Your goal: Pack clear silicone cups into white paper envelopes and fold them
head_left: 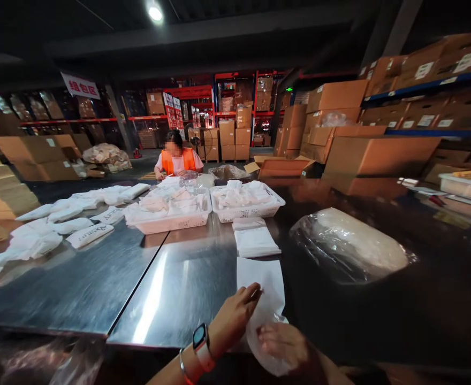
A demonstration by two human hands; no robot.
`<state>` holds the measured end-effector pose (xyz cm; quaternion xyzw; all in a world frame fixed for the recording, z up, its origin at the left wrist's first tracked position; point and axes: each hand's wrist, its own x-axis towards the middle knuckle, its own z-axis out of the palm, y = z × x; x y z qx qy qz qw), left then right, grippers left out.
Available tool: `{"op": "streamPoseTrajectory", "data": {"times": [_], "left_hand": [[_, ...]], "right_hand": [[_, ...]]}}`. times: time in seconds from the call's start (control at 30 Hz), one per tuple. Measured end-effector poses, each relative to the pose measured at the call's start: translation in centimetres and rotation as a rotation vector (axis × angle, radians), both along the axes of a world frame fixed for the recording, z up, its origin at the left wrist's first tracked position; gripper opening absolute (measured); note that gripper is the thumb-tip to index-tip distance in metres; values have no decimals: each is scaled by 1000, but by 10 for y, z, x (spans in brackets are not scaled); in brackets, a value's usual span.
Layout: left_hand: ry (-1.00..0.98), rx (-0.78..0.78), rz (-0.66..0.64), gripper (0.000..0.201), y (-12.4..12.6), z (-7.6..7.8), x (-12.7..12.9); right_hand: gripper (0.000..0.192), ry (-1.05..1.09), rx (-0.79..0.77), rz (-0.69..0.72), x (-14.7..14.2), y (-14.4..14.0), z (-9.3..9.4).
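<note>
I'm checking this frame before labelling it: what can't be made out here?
- Head view: right hand sits inside a clear bag; its fingertips blur behind the plastic.
- Left hand covers part of the white sheet.
- Print on white packets: too small.
- Large wrapped bundle: contents veiled by film.

Dim overall, lit by one ceiling lamp [155, 13] at upper centre. Strong glare on the steel table [99, 283]. Deep shadow lower right. Curved, stretched edges; slight blur at lower left.

White bag [265, 289], orange vest [178, 159]
</note>
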<state>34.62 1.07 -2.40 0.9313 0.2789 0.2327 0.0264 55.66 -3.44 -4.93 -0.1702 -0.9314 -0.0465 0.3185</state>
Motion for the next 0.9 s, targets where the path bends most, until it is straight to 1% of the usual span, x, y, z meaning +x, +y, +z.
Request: {"op": "streamPoseTrajectory", "data": {"times": [0.03,0.07,0.1,0.17,0.2,0.27,0.33,0.4,0.47,0.5,0.57,0.6,0.63,0.7,0.77,0.83,0.9], "left_hand": [[10,1,-2,56,-4,2,-1],[16,-1,-7,54,-7,2,-2],[17,-5,-18,50,-11,1,-2],[6,-14,-38,41,-18,-3,-1],[-1,-15,-41,37,-22,-6,0],[6,-13,-29,34,-31,-10,6],[14,-48,32,39,-38,-13,12],[8,-83,96,47,-43,-14,17],[-21,-49,141,51,-45,-16,19],[-44,0,162,52,-46,-19,20],[-146,86,248,53,-46,-26,22],[-225,94,311,52,-47,-31,23],[-309,69,374,50,-47,-37,24],[-451,-69,475,49,-46,-46,28],[-527,-259,511,51,-43,-50,30],[-556,-416,527,52,-38,-49,32],[-567,-518,515,53,-30,-44,32]], "right_hand": [[31,14,-19,29,1,-4,2],[31,40,-9,62,1,-8,5],[30,58,16,65,3,-10,7],[28,63,95,-5,4,-13,8],[27,47,143,-65,5,-13,7],[31,10,249,-237,3,-13,0],[35,-48,360,-423,-1,-12,-9],[37,-100,413,-598,-7,-10,-15],[34,-151,362,-700,-11,-8,-16],[32,-163,312,-709,-12,-7,-15],[35,-140,198,-675,-11,-6,-15],[39,-115,138,-648,-9,-5,-15],[44,-90,77,-625,-7,-5,-17],[51,-65,-20,-606,-2,-4,-21],[57,-73,-77,-608,2,-4,-24],[59,-86,-90,-610,2,-5,-26],[57,-106,-71,-612,-1,-5,-24]]}}
